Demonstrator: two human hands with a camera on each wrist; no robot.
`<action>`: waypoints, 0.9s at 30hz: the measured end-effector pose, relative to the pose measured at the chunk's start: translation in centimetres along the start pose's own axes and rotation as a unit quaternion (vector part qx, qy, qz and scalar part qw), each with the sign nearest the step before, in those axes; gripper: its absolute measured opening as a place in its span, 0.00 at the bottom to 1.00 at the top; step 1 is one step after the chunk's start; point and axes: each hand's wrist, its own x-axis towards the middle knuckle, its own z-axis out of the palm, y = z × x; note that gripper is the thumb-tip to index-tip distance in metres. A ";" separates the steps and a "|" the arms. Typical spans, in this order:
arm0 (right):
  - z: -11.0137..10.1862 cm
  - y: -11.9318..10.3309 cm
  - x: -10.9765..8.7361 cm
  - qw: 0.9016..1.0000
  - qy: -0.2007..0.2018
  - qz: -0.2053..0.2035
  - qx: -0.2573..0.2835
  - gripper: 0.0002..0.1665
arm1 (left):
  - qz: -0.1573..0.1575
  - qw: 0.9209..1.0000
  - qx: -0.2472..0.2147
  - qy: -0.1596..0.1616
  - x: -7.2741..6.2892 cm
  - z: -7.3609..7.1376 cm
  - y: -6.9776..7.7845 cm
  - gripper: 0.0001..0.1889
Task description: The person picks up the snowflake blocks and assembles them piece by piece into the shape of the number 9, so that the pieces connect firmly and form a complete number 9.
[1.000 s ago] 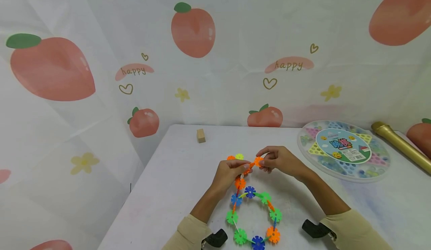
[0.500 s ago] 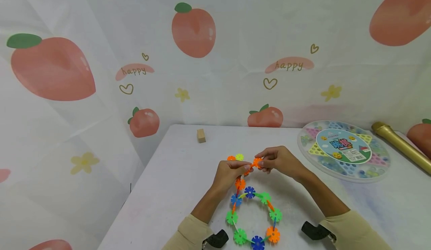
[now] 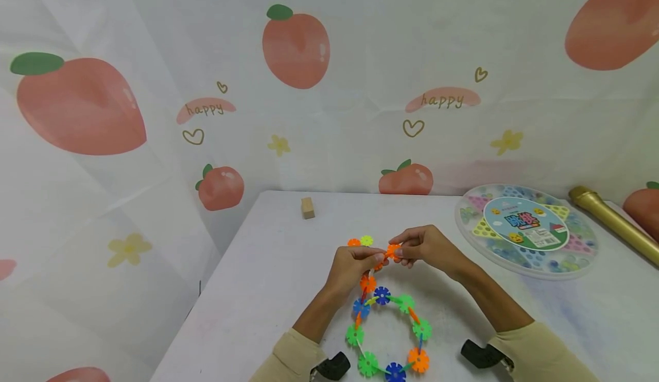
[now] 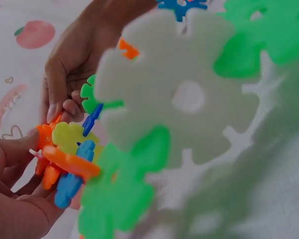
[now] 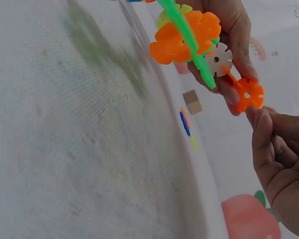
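Note:
Plastic snowflake discs are slotted together into a ring with a tail. A green snowflake disc [image 3: 368, 364] belongs to the ring, and an orange snowflake disc [image 3: 368, 283] to the tail. My left hand [image 3: 349, 266] pinches the tail near its far end. My right hand [image 3: 431, 249] pinches the orange end disc [image 5: 249, 94] between thumb and fingers. In the right wrist view this disc is joined to an edge-on orange piece beside the left fingertips. A white snowflake disc [image 4: 139, 94] looms close in the left wrist view, covering part of the ring.
Beyond the left hand lie a loose orange disc [image 3: 353, 242] and a yellow-green disc [image 3: 366, 239]. A small wooden block [image 3: 307, 207] stands near the table's back edge. At the right are a round clear game box [image 3: 476, 247] and a gold microphone-like stick [image 3: 612, 219].
My right hand has shifted slightly left with the end disc, bringing it closer to the left fingertips. The left hand and the ring stay almost where they were.

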 end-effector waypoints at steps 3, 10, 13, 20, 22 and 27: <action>0.0 0.1 0.1 1.000 -0.004 0.002 0.003 0.17 | -0.011 1.000 -0.002 -0.003 0.0 -0.1 0.1 0.11; 0.0 0.3 0.0 1.000 -0.006 0.004 0.000 0.18 | -0.041 0.999 -0.023 -0.013 0.1 -0.1 0.5 0.18; -0.1 0.2 -0.1 1.000 -0.009 0.001 -0.007 0.18 | -0.041 0.999 -0.019 -0.021 0.1 -0.2 0.5 0.19; -0.2 0.2 0.0 1.000 -0.015 0.008 -0.010 0.19 | -0.031 0.999 0.013 -0.023 0.0 -0.2 0.4 0.17; -0.2 0.2 0.0 1.000 -0.017 0.011 -0.014 0.18 | -0.031 0.999 0.016 -0.021 -0.1 -0.2 0.5 0.17; -0.4 0.3 0.2 1.000 -0.017 0.009 -0.020 0.17 | -0.035 0.999 0.009 -0.018 -0.2 -0.2 0.6 0.16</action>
